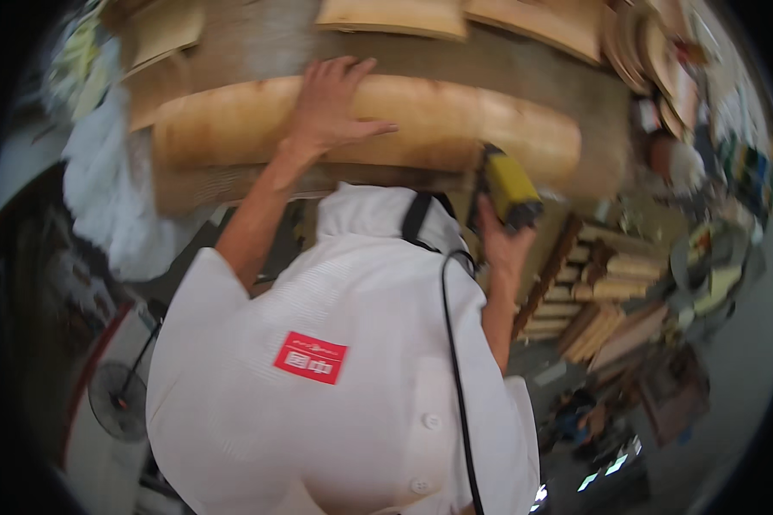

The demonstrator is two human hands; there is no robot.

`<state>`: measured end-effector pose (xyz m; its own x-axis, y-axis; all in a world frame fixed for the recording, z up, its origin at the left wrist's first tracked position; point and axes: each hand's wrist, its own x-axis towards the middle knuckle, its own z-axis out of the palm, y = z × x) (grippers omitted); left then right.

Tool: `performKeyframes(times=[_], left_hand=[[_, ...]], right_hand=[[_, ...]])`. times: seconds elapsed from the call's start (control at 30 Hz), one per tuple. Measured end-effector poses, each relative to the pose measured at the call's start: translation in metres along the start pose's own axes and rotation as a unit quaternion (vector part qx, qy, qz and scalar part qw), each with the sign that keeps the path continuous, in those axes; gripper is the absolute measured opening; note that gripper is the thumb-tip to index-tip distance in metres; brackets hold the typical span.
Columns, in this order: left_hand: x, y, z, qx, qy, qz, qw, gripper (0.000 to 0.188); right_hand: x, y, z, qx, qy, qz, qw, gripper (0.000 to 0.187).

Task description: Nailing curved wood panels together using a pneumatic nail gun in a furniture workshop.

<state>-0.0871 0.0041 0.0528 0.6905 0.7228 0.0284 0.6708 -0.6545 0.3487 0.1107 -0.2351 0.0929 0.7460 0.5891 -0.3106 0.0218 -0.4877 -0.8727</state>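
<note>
Where the table's [524, 75] left edge ends, a crumpled white plastic sheet [103, 193] bulges. The left hand [331, 112] rests fingers spread, gripping nothing, on the curved wooden panel [438, 120] lying along the near edge. A bare strip separates it from pale boards [391, 15] at the far edge, cut off above. Rightward, the right hand [502, 236] is closed around a yellow-and-black handheld tool [510, 184]; blur hides whether that touches the panel. Curved wooden pieces [624, 47] crowd the far right corner.

Brown worktable [558, 90]; fan [118, 400] lower left; slatted rack [560, 293] right; light strips [617, 464] lower right
</note>
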Motion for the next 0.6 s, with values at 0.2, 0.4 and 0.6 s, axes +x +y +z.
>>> performKeyframes(times=[0.2,0.4,0.6], left_hand=[[-0.011,-0.073,-0.013,0.002,0.045,-0.15,0.988,0.077],[0.0,-0.079,-0.027,-0.008,-0.19,-0.089,0.978,0.082],[-0.001,-0.078,-0.016,0.006,-0.175,-0.102,0.979,0.091]], right_hand=[[-0.003,-0.008,-0.022,-0.032,-0.013,0.079,0.996,0.027],[0.006,-0.006,-0.024,-0.02,-0.056,0.037,0.998,0.026],[0.002,0.016,-0.025,-0.006,-0.009,0.045,0.999,0.028]])
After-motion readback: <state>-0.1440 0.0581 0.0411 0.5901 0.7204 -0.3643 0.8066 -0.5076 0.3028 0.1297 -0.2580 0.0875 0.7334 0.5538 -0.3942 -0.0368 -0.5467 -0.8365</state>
